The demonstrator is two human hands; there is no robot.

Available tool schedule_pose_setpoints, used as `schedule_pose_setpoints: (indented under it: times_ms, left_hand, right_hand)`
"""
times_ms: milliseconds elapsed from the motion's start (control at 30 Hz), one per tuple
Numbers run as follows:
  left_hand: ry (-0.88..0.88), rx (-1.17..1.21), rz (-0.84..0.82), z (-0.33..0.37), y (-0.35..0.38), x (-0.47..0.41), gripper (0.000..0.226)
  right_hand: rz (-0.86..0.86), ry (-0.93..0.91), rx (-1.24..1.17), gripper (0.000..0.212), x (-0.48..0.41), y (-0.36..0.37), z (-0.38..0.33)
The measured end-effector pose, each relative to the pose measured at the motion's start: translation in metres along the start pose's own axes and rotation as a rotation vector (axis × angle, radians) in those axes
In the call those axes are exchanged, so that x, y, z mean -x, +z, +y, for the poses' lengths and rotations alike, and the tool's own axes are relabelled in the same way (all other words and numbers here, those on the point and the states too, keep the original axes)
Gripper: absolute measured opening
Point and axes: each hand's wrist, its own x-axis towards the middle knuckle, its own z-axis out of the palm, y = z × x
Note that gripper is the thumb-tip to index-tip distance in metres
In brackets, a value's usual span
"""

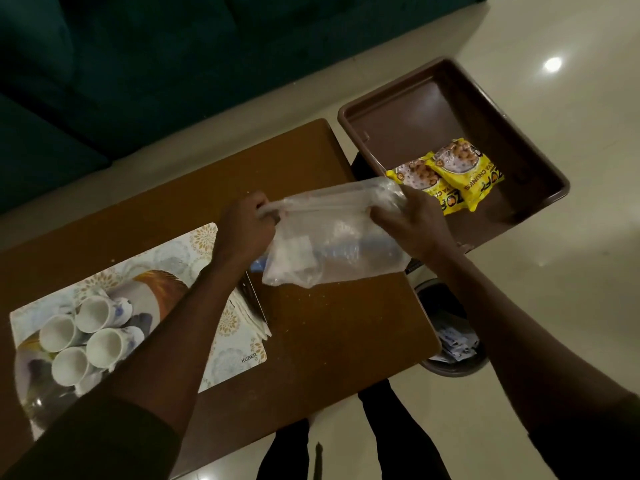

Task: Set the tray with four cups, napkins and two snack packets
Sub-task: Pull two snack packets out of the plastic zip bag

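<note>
Both hands — left hand (244, 225), right hand (414, 223) — pinch a clear bag (329, 240), partly hiding two snack packets (446, 174).

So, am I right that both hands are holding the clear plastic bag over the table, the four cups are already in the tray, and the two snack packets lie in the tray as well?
Not quite: the four white cups are not in the brown tray; the head view shows them on the placemat on the table. The rest holds: the left hand and right hand hold the clear plastic bag, and the two yellow snack packets lie in the tray.

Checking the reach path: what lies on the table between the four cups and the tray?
In the head view, the left hand and right hand hold a clear plastic bag there.
</note>
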Motion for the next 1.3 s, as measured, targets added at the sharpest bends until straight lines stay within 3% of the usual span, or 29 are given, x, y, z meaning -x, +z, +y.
schedule_pose_setpoints:
  times_ms: [100, 200, 300, 400, 500, 567, 633, 767, 800, 900, 1000, 1133, 1233, 1300]
  left_hand:
    - [-0.038, -0.002, 0.027, 0.012, 0.013, 0.006, 0.013]
    - [-0.157, 0.01, -0.064, 0.026, 0.024, 0.007, 0.014]
    - [-0.378, 0.406, -0.332, 0.045, 0.033, 0.012, 0.01]
    - [-0.389, 0.568, -0.479, 0.057, 0.044, 0.02, 0.015]
    - [-0.483, 0.577, -0.399, 0.059, 0.057, 0.027, 0.027]
    - [-0.617, 0.593, -0.343, 0.058, 0.06, 0.032, 0.028]
    - [-0.658, 0.678, -0.402, 0.056, 0.062, 0.036, 0.036]
    - [-0.522, 0.73, -0.642, 0.067, 0.063, 0.037, 0.041]
    - [-0.472, 0.723, -0.706, 0.074, 0.065, 0.037, 0.04]
    - [-0.363, 0.65, -0.881, 0.089, 0.077, 0.04, 0.034]
    - [-0.269, 0.505, -1.0, 0.101, 0.102, 0.045, 0.021]
    - [-0.172, 0.253, -0.997, 0.117, 0.141, 0.058, 0.018]
    - [-0.188, 0.222, -1.054, 0.121, 0.161, 0.067, 0.016]
    - [-0.208, 0.226, -1.047, 0.124, 0.173, 0.069, 0.015]
  right_hand:
    - [0.156, -0.024, 0.095, 0.025, 0.004, 0.016, -0.005]
    - [0.257, -0.056, 0.191, 0.019, 0.011, 0.032, -0.01]
    - [0.326, -0.119, 0.328, 0.017, 0.021, 0.042, -0.016]
    - [0.248, -0.243, 0.399, 0.016, 0.04, 0.061, -0.029]
    - [0.136, -0.23, 0.221, 0.016, 0.056, 0.064, -0.029]
    - [0.076, -0.154, 0.05, 0.028, 0.066, 0.06, -0.021]
    - [-0.013, -0.082, -0.077, 0.047, 0.073, 0.055, -0.013]
    - [-0.176, 0.0, 0.073, 0.1, 0.08, 0.048, 0.009]
    - [-0.137, 0.021, 0.053, 0.098, 0.083, 0.045, 0.017]
    - [0.059, 0.104, -0.065, 0.064, 0.1, 0.032, 0.046]
    - [-0.029, 0.377, -0.222, 0.05, 0.124, 0.02, 0.077]
    - [0.269, 0.446, -0.08, 0.057, 0.156, -0.008, 0.11]
    - [0.474, 0.576, 0.029, 0.059, 0.169, -0.031, 0.141]
    - [0.511, 0.702, 0.002, 0.056, 0.175, -0.039, 0.165]
